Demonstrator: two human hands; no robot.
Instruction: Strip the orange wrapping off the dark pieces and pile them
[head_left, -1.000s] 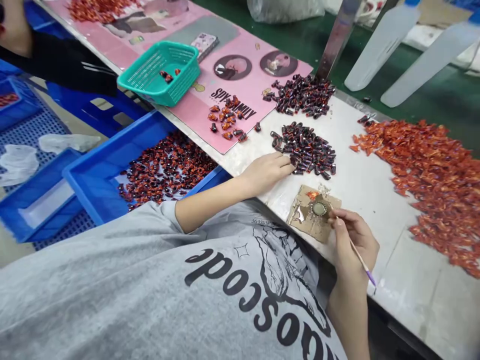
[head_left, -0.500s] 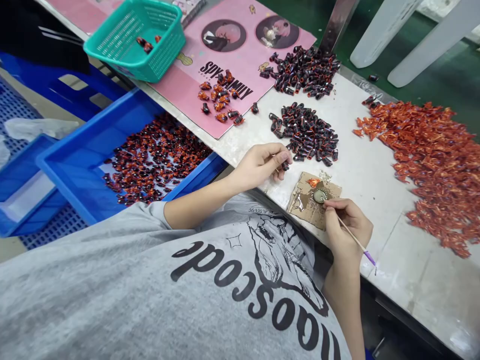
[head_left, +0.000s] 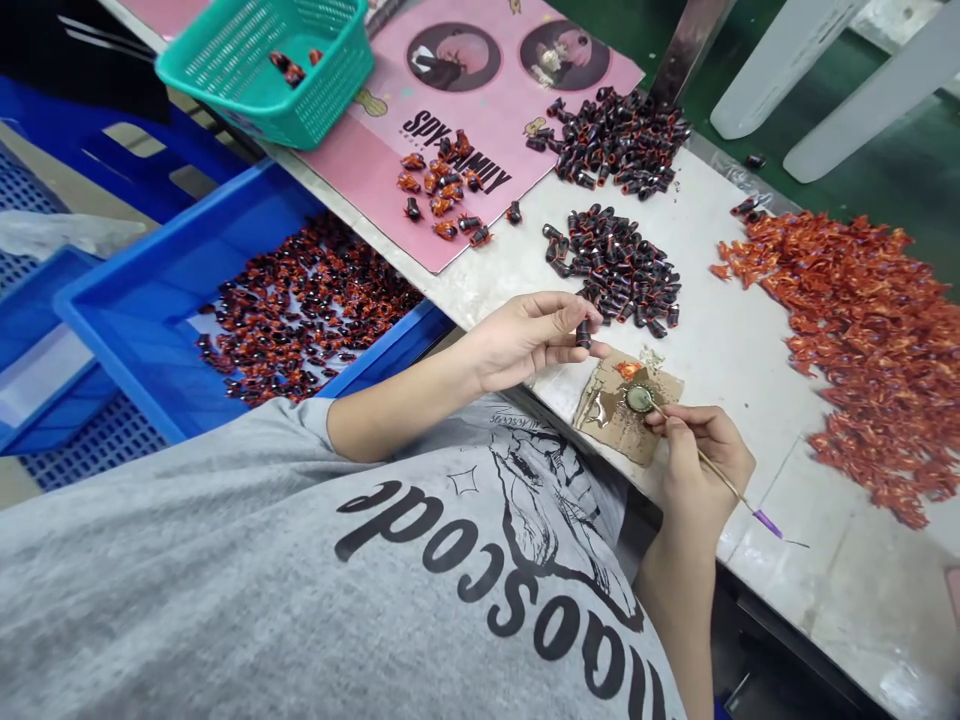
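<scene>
My left hand [head_left: 529, 340] pinches a small dark cylindrical piece [head_left: 583, 335] between thumb and fingertips, just in front of a heap of similar pieces [head_left: 615, 270]. My right hand [head_left: 701, 450] grips a thin wooden stick [head_left: 726, 478] with a purple end. Its near end reaches a small round metal-rimmed disc of greenish paste [head_left: 640, 398]. The disc sits on a torn, stained piece of cardboard [head_left: 602, 415]. A second dark heap [head_left: 615, 140] lies farther back, and orange-red wrapped pieces [head_left: 862, 330] spread across the right.
A pink SPY×FAMILY printed mat [head_left: 465, 110] holds a small group of orange-and-dark pieces [head_left: 442, 185]. On it stands a teal plastic basket [head_left: 262, 70]. A blue tray [head_left: 187, 300] of mixed pieces lies to the left, below the white table edge [head_left: 517, 250].
My left hand has risen from the edge of the dark heap and now pinches one piece. The stick has swung to the right, and the view has shifted slightly.
</scene>
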